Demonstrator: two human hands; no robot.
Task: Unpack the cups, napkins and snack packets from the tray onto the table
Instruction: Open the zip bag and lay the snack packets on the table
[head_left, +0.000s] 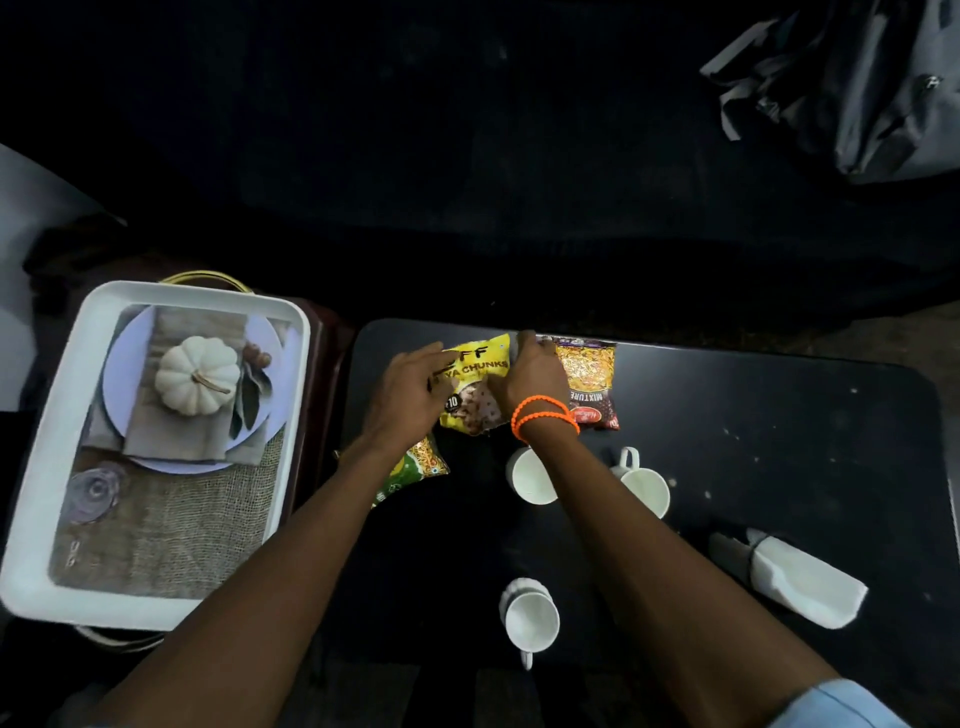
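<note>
A yellow soya chunks packet (475, 387) lies at the far side of the black table (753, 415). My left hand (410, 389) grips its left edge and my right hand (530, 371) grips its right edge. A dark red mixture packet (589, 384) lies just right of it. A green and yellow packet (415, 470) shows under my left forearm. Three white cups stand on the table: one (530, 475) partly under my right wrist, one (644, 483) beside it, one (530, 621) near me. White napkins (802, 582) lie at the right. The white tray (171, 296) sits at the left.
The tray's floor bears a printed picture of a pumpkin on a plate and nothing loose lies in it. It rests on a dark stand left of the table. A dark bag (852, 88) lies on the floor at the far right.
</note>
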